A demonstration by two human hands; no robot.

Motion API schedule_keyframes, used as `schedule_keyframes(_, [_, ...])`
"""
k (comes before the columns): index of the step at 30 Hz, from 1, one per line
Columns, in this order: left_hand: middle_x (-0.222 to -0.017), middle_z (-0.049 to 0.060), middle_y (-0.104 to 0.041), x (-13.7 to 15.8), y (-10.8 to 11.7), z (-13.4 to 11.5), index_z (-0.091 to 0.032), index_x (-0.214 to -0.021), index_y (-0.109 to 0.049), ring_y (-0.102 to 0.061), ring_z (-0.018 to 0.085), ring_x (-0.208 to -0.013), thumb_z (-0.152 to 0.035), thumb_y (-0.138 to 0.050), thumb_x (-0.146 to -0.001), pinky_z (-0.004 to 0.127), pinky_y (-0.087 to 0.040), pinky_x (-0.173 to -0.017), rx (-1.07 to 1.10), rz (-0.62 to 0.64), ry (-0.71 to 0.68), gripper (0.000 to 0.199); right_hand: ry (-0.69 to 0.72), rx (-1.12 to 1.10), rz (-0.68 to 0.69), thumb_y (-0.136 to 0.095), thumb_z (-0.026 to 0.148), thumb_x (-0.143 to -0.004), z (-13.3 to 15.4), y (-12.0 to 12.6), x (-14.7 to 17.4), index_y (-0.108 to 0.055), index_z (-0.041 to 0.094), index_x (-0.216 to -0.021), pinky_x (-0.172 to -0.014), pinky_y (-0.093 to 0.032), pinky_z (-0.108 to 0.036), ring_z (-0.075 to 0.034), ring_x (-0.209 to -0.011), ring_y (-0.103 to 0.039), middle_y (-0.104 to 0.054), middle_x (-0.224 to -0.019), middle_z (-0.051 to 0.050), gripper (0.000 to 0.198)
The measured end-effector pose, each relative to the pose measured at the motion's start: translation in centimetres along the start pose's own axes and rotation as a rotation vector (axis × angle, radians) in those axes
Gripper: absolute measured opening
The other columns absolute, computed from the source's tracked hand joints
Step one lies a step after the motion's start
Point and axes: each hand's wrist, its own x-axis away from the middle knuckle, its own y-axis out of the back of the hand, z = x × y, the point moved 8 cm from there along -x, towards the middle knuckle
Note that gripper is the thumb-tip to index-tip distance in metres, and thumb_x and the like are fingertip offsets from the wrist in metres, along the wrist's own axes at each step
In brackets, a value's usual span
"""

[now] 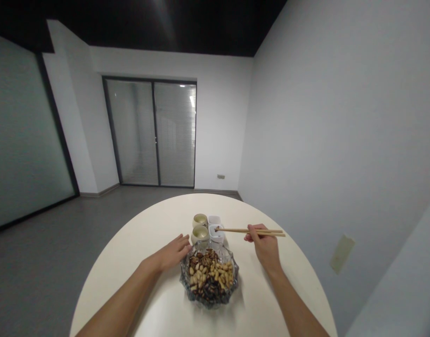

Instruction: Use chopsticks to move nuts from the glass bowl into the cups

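My right hand grips a pair of wooden chopsticks, whose tips reach over the nearer white cup. A small dark piece shows at the tips; whether they pinch it I cannot tell. My left hand lies with its fingers stretched out at the left rim of a glass bowl. In the bowl are pistachios, peanuts, dark seeds and brown striped nuts, grouped by kind. Just beyond the bowl stand a nearer green cup and a farther green cup.
A second white cup stands behind the nearer one. Everything rests on a round cream table. A white wall runs close along the right side, and glass doors are at the back.
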Motion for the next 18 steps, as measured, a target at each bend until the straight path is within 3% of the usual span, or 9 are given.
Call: schedule_keyframes(18, [-0.134,0.009,-0.06,-0.14,-0.18,0.25,-0.019,-0.116,-0.063,-0.037,0.027,-0.14,-0.055,-0.021,-0.102,0.046,-0.015,-0.122,-0.012,-0.009,-0.012,0.057,-0.014,-0.006,0.002,-0.062,0.06,-0.085,-0.12,0.02,-0.06,-0.065,0.018,-0.076,-0.057,-0.055,-0.028,-0.019,-0.055,-0.065,-0.069,-0.058,-0.004,0.043])
